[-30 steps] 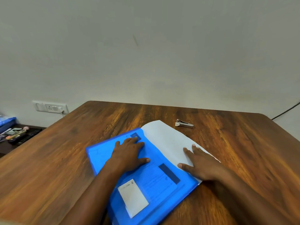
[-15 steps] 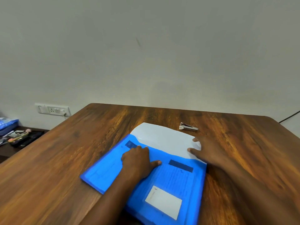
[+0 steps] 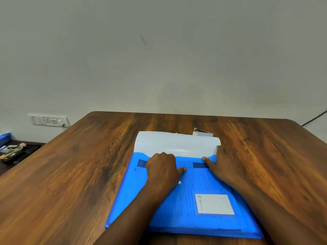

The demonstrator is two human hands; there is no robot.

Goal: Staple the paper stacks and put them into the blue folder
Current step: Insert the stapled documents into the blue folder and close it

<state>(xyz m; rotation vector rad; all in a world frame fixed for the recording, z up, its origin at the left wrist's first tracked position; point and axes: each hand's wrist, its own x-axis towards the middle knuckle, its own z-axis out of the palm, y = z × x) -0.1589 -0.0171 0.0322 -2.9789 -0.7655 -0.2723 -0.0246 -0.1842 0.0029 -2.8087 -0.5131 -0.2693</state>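
The blue folder [image 3: 185, 197] lies flat on the wooden table [image 3: 70, 174], its mouth at the far edge, where the white paper stack [image 3: 177, 143] sticks out with its long axis running left to right; I judge the sheets must slide toward the person to seat fully. The left hand [image 3: 162, 172] presses flat on the folder's far middle, fingers straight. The right hand [image 3: 224, 165], at the folder's far right corner, touches the paper's edge and is nearer it, fingers loosely extended, with the stapler [image 3: 202, 132] just beyond.
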